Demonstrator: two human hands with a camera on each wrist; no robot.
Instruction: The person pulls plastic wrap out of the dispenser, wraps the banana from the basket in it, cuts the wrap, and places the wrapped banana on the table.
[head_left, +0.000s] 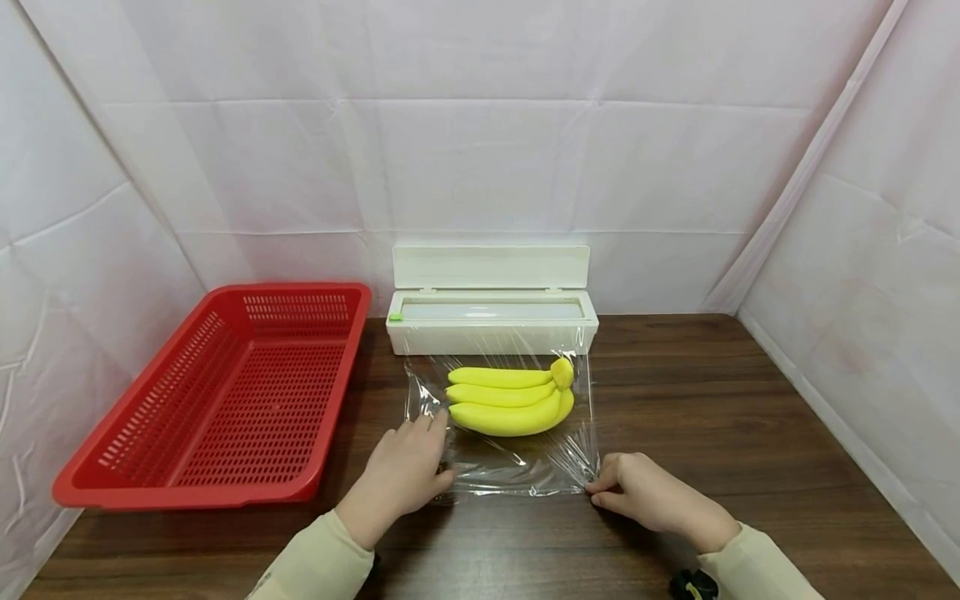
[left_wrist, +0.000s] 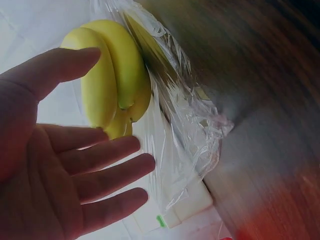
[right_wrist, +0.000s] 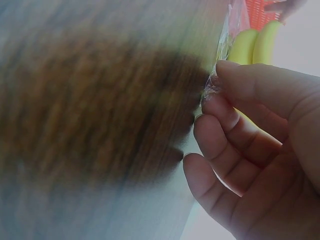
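A bunch of yellow bananas [head_left: 510, 417] lies on a sheet of clear plastic wrap [head_left: 510, 477], its stem end to the right. The wrap runs out from a white wrap dispenser [head_left: 491, 340] whose lid stands up at the back. At the sheet's near right corner, my right hand [head_left: 645, 492] pinches the film between thumb and forefinger; the right wrist view shows the gathered film at the fingertips [right_wrist: 227, 70]. My left hand [head_left: 405, 467] is beside the banana tips at the sheet's left, and the left wrist view shows its fingers extended with nothing gripped.
To the left stands a red plastic basket [head_left: 262, 400] with slotted walls. A small green piece [head_left: 396, 317] sits at the dispenser's left end. White cloth [head_left: 480, 167] hangs around the back and sides of the dark wooden table [head_left: 675, 400].
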